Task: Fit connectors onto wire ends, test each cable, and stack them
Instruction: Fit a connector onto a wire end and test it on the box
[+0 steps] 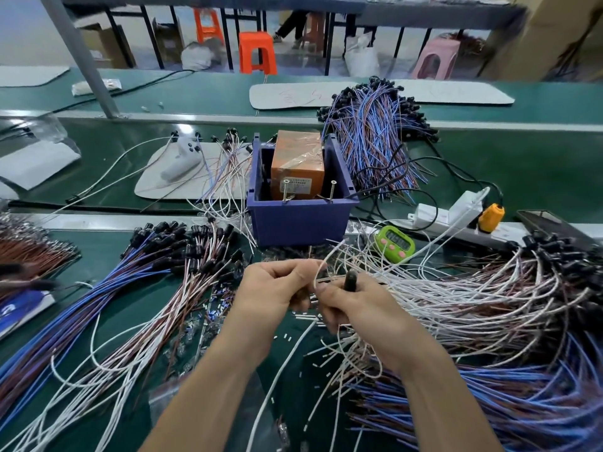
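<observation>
Head view: fitting step in hand. Left hand (pixel 277 282) pinches white wire (pixel 321 267) end; right hand (pixel 352 308) grips black connector (pixel 351 279), near centre. Next, prob.: align, push home, test.

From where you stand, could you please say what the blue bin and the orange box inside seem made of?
Blue bin: likely moulded plastic, matte, uniform colour. Orange box: probably cardboard, sharp folded edges, wrapped in glossy tape that glints.
</observation>
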Demonstrator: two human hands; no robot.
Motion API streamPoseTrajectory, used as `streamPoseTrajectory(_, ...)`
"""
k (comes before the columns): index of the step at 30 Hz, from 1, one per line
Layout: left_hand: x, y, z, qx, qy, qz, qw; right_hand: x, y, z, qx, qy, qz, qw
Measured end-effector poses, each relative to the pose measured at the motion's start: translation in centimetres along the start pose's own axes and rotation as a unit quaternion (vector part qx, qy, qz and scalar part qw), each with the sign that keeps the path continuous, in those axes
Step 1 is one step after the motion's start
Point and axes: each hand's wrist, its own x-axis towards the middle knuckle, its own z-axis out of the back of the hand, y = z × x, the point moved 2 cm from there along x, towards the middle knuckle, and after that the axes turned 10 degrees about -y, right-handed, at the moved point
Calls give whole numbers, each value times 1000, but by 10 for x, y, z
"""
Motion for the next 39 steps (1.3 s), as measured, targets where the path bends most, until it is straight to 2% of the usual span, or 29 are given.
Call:
streamPoseTrajectory(3,-2,-1,6,12,37,-11,999,2,0,-1,81,-6,-37,996)
streamPoseTrajectory(5,-2,-2,6,20,21,-14,999,1,1,-3,118,-19,-66,991)
streamPoseTrajectory(7,-1,-2,6,-7,-47,5,999,-1,2,-4,144,-48,-109,982)
streamPoseTrajectory(10,2,-3,15,-51,-154,33,986,-4,1,10,117,-173,-140,968)
streamPoseTrajectory(12,3,-3,24,-50,-188,38,980,-11,9,27,-1,-303,-89,949)
streamPoseTrajectory(14,2,-3,28,-28,-207,28,978,-21,22,40,-121,-430,18,895)
streamPoseTrajectory(15,1,-3,27,-18,-213,19,977,-26,28,43,-154,-466,79,868)
streamPoseTrajectory(16,1,-3,25,-10,-217,10,976,-26,33,43,-164,-467,127,859)
streamPoseTrajectory(17,0,-3,22,-4,-218,3,976,-26,38,38,-157,-437,147,873)
streamPoseTrajectory(18,0,-3,18,-2,-214,1,977,-23,40,31,-137,-380,149,903)
streamPoseTrajectory(20,0,-5,11,-10,-192,1,981,-18,39,7,-99,-246,122,956)
streamPoseTrajectory(22,-1,-7,7,-21,-163,3,986,-12,35,-16,-62,-161,96,980)
streamPoseTrajectory(23,-2,-8,7,-24,-152,3,988,-9,32,-24,-53,-150,89,983)
streamPoseTrajectory(27,1,-10,10,47,-124,-18,991,5,23,-28,-62,-211,87,972)
streamPoseTrajectory(31,8,-14,15,41,-103,-7,994,12,21,-15,-16,-320,91,943)
streamPoseTrajectory(36,19,-20,27,39,-188,-26,981,15,15,0,66,-378,70,921)
streamPoseTrajectory(39,28,-24,28,44,-220,-31,974,22,14,4,55,-385,63,919)
